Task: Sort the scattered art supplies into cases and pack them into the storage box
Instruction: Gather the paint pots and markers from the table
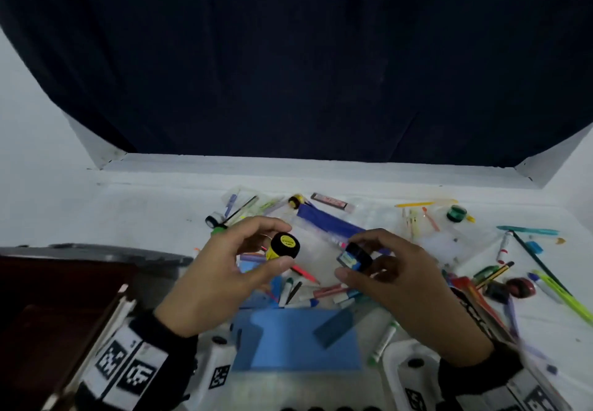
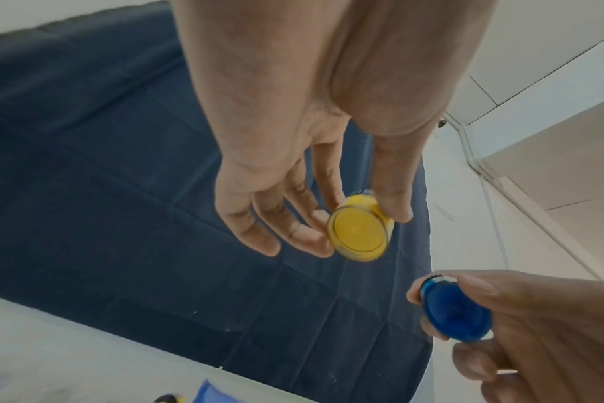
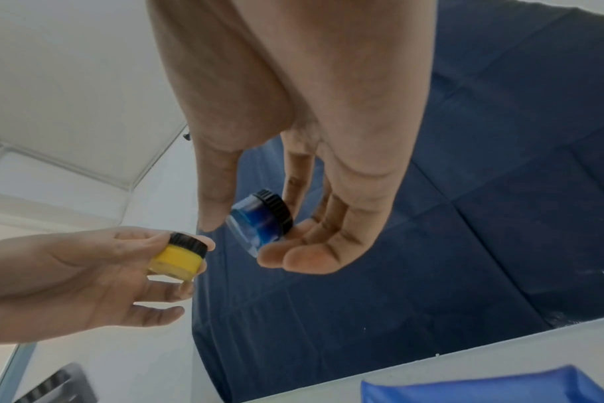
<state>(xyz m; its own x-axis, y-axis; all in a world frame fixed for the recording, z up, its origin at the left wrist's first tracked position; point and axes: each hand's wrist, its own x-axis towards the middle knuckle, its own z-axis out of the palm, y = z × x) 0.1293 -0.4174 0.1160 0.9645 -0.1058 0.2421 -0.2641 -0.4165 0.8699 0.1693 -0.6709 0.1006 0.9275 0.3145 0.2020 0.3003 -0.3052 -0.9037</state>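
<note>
Above table (image 1: 134, 205) — left hand (image 1: 224, 279) pinches yellow paint jar (image 1: 285, 246), right hand (image 1: 394, 279) blue paint jar (image 1: 354, 257).

A white table (image 1: 96, 215) is seen strewn with art supplies before a dark blue backdrop. A blue case (image 1: 296, 343) is laid flat at the near edge, with a clear pouch (image 1: 369, 215) spread at the centre. Pens, markers and pencils are scattered to the right, among them a green-capped jar (image 1: 456, 213), a dark red jar (image 1: 521, 287) and a teal pen (image 1: 526, 229).
</note>
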